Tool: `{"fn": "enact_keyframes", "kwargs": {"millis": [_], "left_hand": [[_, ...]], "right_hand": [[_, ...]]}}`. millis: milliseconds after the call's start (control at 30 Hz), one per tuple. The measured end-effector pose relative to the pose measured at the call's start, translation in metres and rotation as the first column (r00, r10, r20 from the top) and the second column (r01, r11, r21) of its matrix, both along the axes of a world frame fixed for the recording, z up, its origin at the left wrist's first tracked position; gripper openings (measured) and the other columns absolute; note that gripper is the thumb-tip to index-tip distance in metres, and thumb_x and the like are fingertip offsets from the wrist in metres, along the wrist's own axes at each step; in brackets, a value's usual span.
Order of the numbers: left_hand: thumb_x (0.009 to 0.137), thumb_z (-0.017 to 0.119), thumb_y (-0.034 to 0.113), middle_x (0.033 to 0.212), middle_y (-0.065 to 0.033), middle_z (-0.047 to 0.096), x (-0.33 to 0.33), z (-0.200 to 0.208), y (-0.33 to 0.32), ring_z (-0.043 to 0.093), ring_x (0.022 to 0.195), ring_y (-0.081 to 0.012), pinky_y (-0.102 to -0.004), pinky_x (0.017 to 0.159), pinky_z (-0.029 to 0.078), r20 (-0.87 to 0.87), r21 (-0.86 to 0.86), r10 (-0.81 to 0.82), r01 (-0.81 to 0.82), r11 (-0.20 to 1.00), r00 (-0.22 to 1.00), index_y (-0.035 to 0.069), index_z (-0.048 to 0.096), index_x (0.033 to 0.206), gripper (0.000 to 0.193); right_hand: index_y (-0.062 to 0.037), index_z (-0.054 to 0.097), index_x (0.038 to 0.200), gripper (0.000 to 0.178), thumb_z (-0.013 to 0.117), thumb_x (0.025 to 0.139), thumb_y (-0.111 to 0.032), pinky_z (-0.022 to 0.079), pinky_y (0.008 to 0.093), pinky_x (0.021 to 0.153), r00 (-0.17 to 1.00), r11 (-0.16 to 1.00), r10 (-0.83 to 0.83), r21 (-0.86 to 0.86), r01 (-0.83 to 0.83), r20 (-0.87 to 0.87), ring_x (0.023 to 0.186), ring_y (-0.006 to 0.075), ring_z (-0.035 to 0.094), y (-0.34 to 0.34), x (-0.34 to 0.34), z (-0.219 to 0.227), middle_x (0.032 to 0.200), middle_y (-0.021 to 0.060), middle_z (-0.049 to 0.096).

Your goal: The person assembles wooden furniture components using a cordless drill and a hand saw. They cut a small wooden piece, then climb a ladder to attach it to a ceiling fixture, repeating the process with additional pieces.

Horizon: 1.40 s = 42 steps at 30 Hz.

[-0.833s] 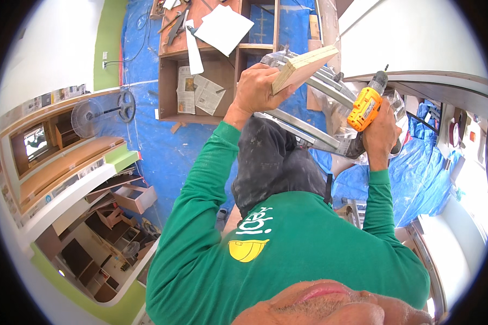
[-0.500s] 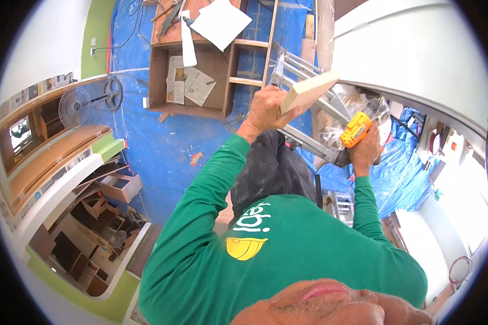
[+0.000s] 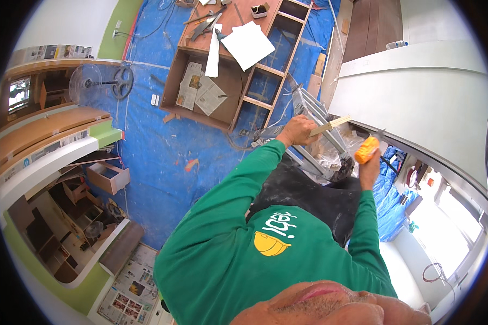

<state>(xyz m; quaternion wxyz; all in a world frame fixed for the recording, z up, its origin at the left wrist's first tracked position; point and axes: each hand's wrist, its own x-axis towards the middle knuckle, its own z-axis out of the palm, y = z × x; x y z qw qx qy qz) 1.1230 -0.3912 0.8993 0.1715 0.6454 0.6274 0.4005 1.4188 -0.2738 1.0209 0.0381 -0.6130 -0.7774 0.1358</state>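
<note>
My left hand (image 3: 299, 130) is closed around one end of a pale wooden board (image 3: 333, 125), seen nearly edge-on as a narrow strip pointing right. To its right, my right hand (image 3: 369, 169) grips a yellow-orange cordless drill (image 3: 367, 150); its dark front end points up and right, toward the white wall. The board and the drill are apart. An aluminium stepladder (image 3: 321, 115) stands under the board, just beyond my legs. Part of its frame is hidden by my left hand and the board.
A brown cabinet carcass (image 3: 171, 81) with newspaper inside lies on the blue floor sheet (image 3: 157, 179). White panels (image 3: 248, 46) and tools rest on top. A fan (image 3: 85, 85) lies at the left. A white wall ledge (image 3: 411, 65) runs along the right.
My view has shifted and turned. The board has swung from showing its broad face to nearly edge-on. The drill now points up and right, beside the wall. Both hands keep their hold.
</note>
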Motion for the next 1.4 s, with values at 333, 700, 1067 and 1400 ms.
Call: {"fn": "enact_keyframes", "kwargs": {"millis": [333, 700, 1067, 1400], "left_hand": [[0.090, 0.070, 0.043, 0.076, -0.0082, 0.073, 0.001, -0.002, -0.008, 0.070, 0.076, -0.0331, -0.0452, 0.079, 0.055, 0.004, -0.076, -0.025, 0.025, 0.997, 1.000, 0.014, 0.074, 0.078, 0.031], [0.096, 0.063, 0.054, 0.090, -0.0241, 0.074, -0.012, 0.006, -0.029, 0.072, 0.086, -0.0444, -0.0517, 0.075, 0.056, 0.311, -0.209, 0.178, -0.116, 0.971, 0.934, 0.005, 0.079, 0.099, 0.051], [0.103, 0.066, 0.032, 0.103, -0.0119, 0.077, -0.116, 0.199, -0.101, 0.068, 0.095, -0.0149, -0.0348, 0.082, 0.055, 0.488, -0.092, 0.498, -0.525, 0.846, 0.717, -0.008, 0.070, 0.117, 0.043], [0.104, 0.064, 0.024, 0.130, -0.0115, 0.064, -0.095, 0.437, -0.016, 0.066, 0.113, -0.0187, -0.0324, 0.096, 0.055, 0.802, 0.171, -0.066, -0.122, 0.978, 0.594, -0.004, 0.051, 0.142, 0.049]], "right_hand": [[-0.0003, 0.062, 0.131, 0.045, 0.077, 0.098, -0.026, 0.051, 0.0343, 0.083, 0.911, 0.975, -0.124, 0.120, 0.185, -0.393, 0.093, 0.0195, 0.065, -0.042, 0.010, 0.259, 0.105, 0.0078, 0.067], [-0.0046, 0.061, 0.129, 0.042, 0.079, 0.098, -0.027, 0.047, 0.0237, 0.062, 0.760, 0.996, -0.047, 0.022, 0.081, -0.648, 0.070, 0.0070, 0.058, -0.085, -0.002, 0.261, 0.090, -0.0005, 0.062], [-0.0027, 0.063, 0.117, 0.045, 0.088, 0.084, -0.021, 0.054, 0.0374, 0.079, 0.583, 0.909, 0.233, -0.038, -0.415, -0.778, 0.088, 0.0220, 0.067, -0.061, -0.055, 0.198, 0.098, 0.0085, 0.069], [-0.0073, 0.058, 0.121, 0.032, 0.076, 0.099, -0.023, 0.055, 0.0283, 0.069, -0.047, 0.794, -0.349, -0.269, -0.545, -0.936, 0.084, 0.0137, 0.068, -0.016, -0.121, 0.228, 0.094, 0.0030, 0.067]]}}
